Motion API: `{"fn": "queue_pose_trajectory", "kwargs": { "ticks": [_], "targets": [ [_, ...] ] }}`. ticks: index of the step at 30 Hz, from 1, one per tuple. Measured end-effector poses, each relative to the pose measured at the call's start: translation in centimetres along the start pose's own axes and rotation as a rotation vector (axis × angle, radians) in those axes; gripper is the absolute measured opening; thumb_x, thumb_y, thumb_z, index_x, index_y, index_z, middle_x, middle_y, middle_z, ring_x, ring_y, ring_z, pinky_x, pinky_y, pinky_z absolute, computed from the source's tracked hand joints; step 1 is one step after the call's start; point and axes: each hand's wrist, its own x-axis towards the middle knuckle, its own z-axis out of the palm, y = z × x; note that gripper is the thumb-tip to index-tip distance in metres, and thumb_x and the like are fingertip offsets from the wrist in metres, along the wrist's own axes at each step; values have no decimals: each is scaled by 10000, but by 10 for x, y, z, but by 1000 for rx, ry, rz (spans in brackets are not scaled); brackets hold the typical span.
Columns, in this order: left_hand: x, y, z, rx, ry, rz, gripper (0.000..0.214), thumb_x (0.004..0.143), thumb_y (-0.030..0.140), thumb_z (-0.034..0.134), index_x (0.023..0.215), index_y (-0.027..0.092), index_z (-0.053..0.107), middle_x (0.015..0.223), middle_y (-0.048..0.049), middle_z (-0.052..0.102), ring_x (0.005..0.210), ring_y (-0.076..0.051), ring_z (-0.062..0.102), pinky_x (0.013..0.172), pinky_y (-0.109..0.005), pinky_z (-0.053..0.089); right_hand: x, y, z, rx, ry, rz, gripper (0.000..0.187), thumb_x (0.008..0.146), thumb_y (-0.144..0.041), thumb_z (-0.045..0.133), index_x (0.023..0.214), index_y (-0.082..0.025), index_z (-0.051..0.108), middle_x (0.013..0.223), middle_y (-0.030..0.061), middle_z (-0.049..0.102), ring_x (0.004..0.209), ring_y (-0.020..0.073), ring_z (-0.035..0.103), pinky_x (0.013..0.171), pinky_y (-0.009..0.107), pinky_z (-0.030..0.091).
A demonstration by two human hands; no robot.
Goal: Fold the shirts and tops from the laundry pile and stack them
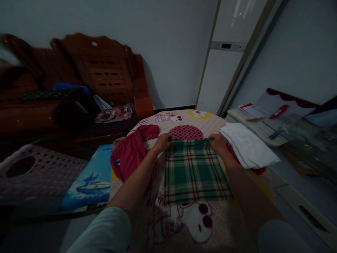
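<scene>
A green plaid cloth (195, 172) with black and cream stripes lies spread flat in front of me. My left hand (163, 142) pinches its far left corner, and my right hand (218, 143) grips the far right corner. Between the two hands the far edge is stretched straight. Left of the cloth lies a crumpled dark pink garment (130, 151), near my left forearm. Beyond my right hand sits a folded white cloth (249, 146). Everything rests on a round surface with a pink cartoon-print cover (195, 225).
A wooden bench (105, 73) with clothes on it stands at the back left. Beside the round surface are a woven chair (47, 172) and a blue cushion (92, 175). A glass-topped table (302, 140) with papers is at right, a tall white air conditioner (221, 77) behind.
</scene>
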Motion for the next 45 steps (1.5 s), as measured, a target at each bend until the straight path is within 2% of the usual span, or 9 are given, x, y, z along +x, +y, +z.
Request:
{"fn": "queue_pose_trajectory", "kwargs": {
  "ticks": [7,14,17,22,29,35,38,42,45],
  "targets": [
    [-83,42,-15,-148,58,117,213,755,144,558,935,166,670,894,-19,678,818,-160,608,783,-259,470,-87,12,-42,165,117,-193,270,723,-141,503,885,-164,718,904,78,726,867,214,649,837,307,473],
    [-146,50,21,-136,-198,217,288,742,31,560,939,199,686,952,-24,697,930,-175,645,897,-295,484,-165,26,-23,110,-37,-184,275,705,-120,504,862,-181,722,951,100,728,952,243,640,907,348,470],
    [-150,50,27,-136,-204,211,284,742,25,572,932,193,698,958,-29,705,948,-181,648,921,-308,485,-173,28,-17,92,-49,-173,295,704,-103,500,871,-182,731,965,94,734,964,240,639,916,348,468],
    [-150,58,17,-201,-130,171,296,766,22,560,961,189,708,986,-32,713,955,-174,650,920,-305,486,-173,30,-24,139,37,-191,307,721,-112,488,878,-189,740,972,90,734,973,239,639,926,356,470],
    [-160,57,20,-201,-201,155,311,764,19,565,967,208,707,974,-16,705,927,-162,648,879,-276,491,-186,38,-24,133,-12,-225,319,708,-99,474,870,-185,736,945,89,736,958,239,634,908,354,466],
    [-168,65,11,-249,-398,226,93,841,227,636,812,177,708,841,-22,684,813,-156,641,738,-232,471,-197,42,-19,31,-19,-366,232,704,-70,483,691,-193,679,802,76,710,818,218,615,812,334,467],
    [-164,73,10,-279,-303,191,260,927,310,531,781,168,692,772,-25,671,731,-151,629,703,-247,473,-194,35,-20,45,99,-380,248,780,-86,467,657,-198,651,704,65,666,747,209,594,757,330,470],
    [-150,81,29,-212,-27,254,300,964,247,429,1132,192,672,1127,-84,687,1057,-200,627,945,-336,481,-183,18,-9,134,225,-415,304,887,-150,428,976,-163,718,957,111,715,956,238,621,901,384,485],
    [-144,80,53,-32,-39,292,437,964,324,465,1376,193,526,1419,-133,532,1312,-259,487,1099,-447,387,-178,12,13,122,194,-423,396,962,-272,402,1272,-162,624,1292,138,627,1231,270,532,1058,464,414]
  ]
}}
